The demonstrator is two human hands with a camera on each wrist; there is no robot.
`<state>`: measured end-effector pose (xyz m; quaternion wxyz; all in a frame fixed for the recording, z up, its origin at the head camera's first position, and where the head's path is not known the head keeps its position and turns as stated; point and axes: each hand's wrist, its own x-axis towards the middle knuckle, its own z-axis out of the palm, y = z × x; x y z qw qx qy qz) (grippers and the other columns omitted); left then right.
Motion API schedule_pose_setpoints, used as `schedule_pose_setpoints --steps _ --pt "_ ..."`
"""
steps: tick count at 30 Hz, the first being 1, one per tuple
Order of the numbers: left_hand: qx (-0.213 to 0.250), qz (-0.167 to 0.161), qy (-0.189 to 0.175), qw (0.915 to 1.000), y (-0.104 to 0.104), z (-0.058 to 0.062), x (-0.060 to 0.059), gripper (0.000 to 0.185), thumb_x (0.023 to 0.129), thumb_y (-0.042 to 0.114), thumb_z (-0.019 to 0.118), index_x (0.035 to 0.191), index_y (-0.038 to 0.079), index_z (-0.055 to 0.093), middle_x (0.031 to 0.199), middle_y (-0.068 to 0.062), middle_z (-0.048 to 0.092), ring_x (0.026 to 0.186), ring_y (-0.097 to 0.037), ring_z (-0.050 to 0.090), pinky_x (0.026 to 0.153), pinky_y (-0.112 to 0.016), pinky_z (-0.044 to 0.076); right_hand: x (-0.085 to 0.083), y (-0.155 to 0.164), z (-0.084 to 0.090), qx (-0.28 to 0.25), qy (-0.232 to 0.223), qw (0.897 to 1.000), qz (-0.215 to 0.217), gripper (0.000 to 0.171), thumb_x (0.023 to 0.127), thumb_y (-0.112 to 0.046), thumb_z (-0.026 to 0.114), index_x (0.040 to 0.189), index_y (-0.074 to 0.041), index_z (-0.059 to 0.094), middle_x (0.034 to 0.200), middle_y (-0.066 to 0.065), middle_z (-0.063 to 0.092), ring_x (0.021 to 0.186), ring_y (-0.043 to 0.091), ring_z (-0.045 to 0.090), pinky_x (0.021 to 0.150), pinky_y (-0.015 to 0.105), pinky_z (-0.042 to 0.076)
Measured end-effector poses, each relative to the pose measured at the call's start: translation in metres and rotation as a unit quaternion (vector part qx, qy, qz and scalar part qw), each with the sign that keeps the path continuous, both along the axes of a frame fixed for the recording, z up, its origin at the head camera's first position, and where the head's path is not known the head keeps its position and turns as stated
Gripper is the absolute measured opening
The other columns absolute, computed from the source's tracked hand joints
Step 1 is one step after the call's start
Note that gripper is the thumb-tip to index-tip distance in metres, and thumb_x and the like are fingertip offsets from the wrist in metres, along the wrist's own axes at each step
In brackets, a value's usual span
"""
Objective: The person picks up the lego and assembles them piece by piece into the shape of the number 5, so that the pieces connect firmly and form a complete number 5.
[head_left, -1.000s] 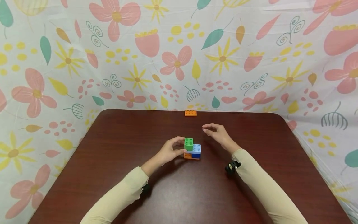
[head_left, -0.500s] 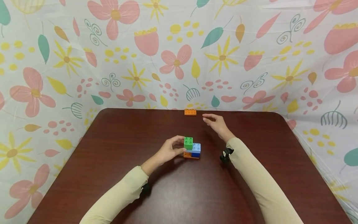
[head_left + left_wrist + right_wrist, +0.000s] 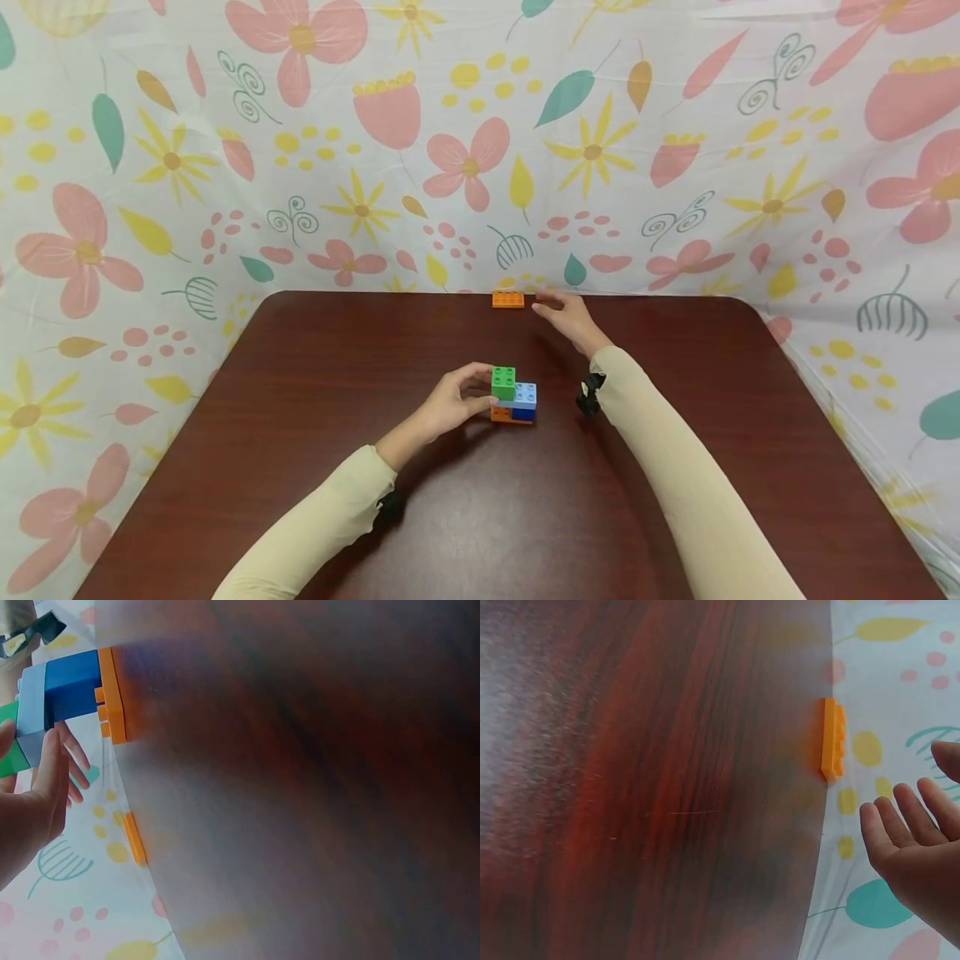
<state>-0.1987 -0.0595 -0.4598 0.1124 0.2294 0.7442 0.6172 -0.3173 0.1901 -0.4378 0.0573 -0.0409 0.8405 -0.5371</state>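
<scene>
Near the table's middle stands a stack of toy building bricks: a green brick [image 3: 503,382] on a light blue brick [image 3: 526,395], a dark blue brick [image 3: 73,684] below that, and a flat orange brick [image 3: 112,694] as the base. My left hand [image 3: 450,404] holds the stack from its left side, thumb and fingers at the upper bricks. At the far table edge lies a second flat orange brick [image 3: 508,300], studs up. Just right of it hovers my right hand [image 3: 567,317], fingers extended and apart from the brick, as the right wrist view [image 3: 922,840] also shows.
The dark wooden table [image 3: 337,350] has rounded far corners. A white flower-printed cloth [image 3: 420,200] hangs right behind its far edge. Each wrist wears a small black device, such as the right wrist camera [image 3: 590,393].
My right hand has moved away from me and slightly left, closer to the loose orange brick. The left hand and the stack have stayed in place.
</scene>
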Motion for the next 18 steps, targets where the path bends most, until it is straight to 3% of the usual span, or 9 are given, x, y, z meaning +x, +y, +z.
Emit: schedule_pose_setpoints --steps 11,18 --pt "0.003 -0.005 0.003 1.0 0.001 0.001 -0.003 0.041 0.085 -0.004 0.069 0.124 0.0 0.057 0.113 -0.019 0.062 0.106 -0.032 0.06 0.084 -0.031 0.053 -0.024 -0.01 -0.003 0.055 0.017 0.998 0.025 0.054 0.098 -0.022 0.057 0.147 -0.009 0.038 0.15 0.014 0.037 0.137 0.034 0.032 0.109 0.05 0.032" --pt "-0.004 -0.001 -0.02 0.9998 0.001 0.0 0.0 0.042 0.086 -0.003 0.069 0.125 0.002 0.057 0.115 -0.018 0.061 0.109 -0.032 0.058 0.082 -0.03 0.054 -0.038 -0.02 -0.011 0.088 0.028 0.995 0.046 0.055 0.098 -0.02 0.057 0.148 -0.008 0.038 0.15 0.019 0.035 0.136 0.038 0.032 0.107 0.051 0.033"
